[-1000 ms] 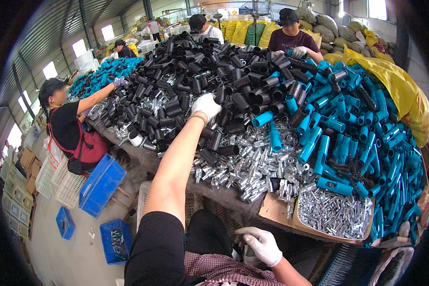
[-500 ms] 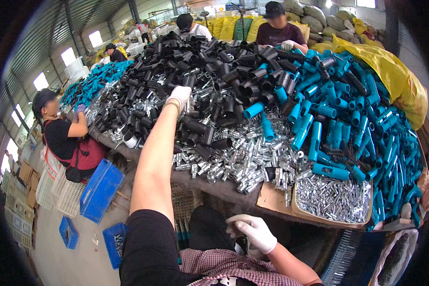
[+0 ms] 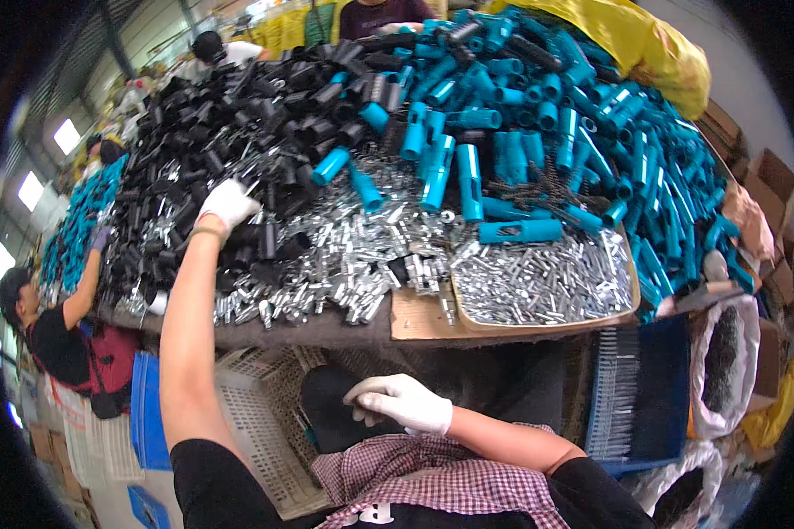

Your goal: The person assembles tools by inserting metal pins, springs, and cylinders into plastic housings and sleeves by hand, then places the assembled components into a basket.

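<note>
My left hand (image 3: 229,204), in a white glove, reaches into the pile where black plastic sleeves (image 3: 269,240) meet shiny metal fittings (image 3: 348,286). Its fingers are bent together beside a thin metal piece; what they grip is hard to make out. Low over my lap is my right hand (image 3: 406,404), also gloved in white, with its fingers curled in and anything inside hidden. Teal slotted tubes (image 3: 520,231) are heaped to the right of the fittings. A shallow tray (image 3: 547,325) of small metal pins sits at the table's front edge.
Flat cardboard (image 3: 419,316) lies left of the tray. Below the table stand a pale plastic crate (image 3: 265,388), a blue bin (image 3: 662,379) and an open white sack (image 3: 707,414). A co-worker (image 3: 62,326) handles parts at the left; others are across the heap.
The view has swung right and down. My left hand has drawn back nearer, from the black sleeves toward the front of the pile. My right hand stays low over my lap, fingers still curled.
</note>
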The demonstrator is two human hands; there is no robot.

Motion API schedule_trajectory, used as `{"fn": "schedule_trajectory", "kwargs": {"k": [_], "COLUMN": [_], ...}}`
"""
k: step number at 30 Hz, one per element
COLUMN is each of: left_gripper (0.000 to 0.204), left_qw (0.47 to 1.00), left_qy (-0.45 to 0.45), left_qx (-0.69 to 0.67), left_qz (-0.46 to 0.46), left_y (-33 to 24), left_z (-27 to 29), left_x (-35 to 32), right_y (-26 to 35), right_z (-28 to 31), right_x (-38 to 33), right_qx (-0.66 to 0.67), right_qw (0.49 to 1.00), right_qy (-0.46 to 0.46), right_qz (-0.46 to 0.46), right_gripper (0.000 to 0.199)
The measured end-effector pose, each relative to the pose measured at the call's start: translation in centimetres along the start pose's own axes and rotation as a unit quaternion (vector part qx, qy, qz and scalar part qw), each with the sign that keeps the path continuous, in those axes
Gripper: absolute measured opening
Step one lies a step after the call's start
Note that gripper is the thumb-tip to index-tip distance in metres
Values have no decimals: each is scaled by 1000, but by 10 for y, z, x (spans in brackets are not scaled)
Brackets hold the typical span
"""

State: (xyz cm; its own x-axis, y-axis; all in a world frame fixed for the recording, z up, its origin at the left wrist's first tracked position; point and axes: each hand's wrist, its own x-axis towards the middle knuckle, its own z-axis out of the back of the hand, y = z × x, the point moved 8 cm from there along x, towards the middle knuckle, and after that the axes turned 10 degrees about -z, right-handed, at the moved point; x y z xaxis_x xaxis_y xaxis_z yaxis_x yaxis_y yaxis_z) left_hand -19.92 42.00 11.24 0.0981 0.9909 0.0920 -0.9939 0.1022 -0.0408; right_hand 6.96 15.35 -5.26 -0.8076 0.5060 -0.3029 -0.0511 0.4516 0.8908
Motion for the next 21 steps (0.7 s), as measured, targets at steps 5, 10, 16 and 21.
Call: {"fn": "schedule_trajectory", "kwargs": {"k": [5,10,16,21], "left_gripper": [47,52,38,31], "left_qw": [996,990,983,988], "left_qy": [73,81,29,39], "left_qx": [-18,107,181,146], "left_qz": [38,49,34,24], "left_y": [-32,-54,-43,-57], "left_z": [-20,-24,-31,-28], "left_x": [-5,2,2,-4], "right_y": [-8,3,4,-4], "right_z": [5,-7,2,4], "right_x": [6,16,25,28], "right_qx": [14,10,11,36], "right_qw": [999,998,999,998], "right_qy": [-11,22,23,25], "right_qz": [43,63,42,36], "right_gripper": [32,33,31,32]}}
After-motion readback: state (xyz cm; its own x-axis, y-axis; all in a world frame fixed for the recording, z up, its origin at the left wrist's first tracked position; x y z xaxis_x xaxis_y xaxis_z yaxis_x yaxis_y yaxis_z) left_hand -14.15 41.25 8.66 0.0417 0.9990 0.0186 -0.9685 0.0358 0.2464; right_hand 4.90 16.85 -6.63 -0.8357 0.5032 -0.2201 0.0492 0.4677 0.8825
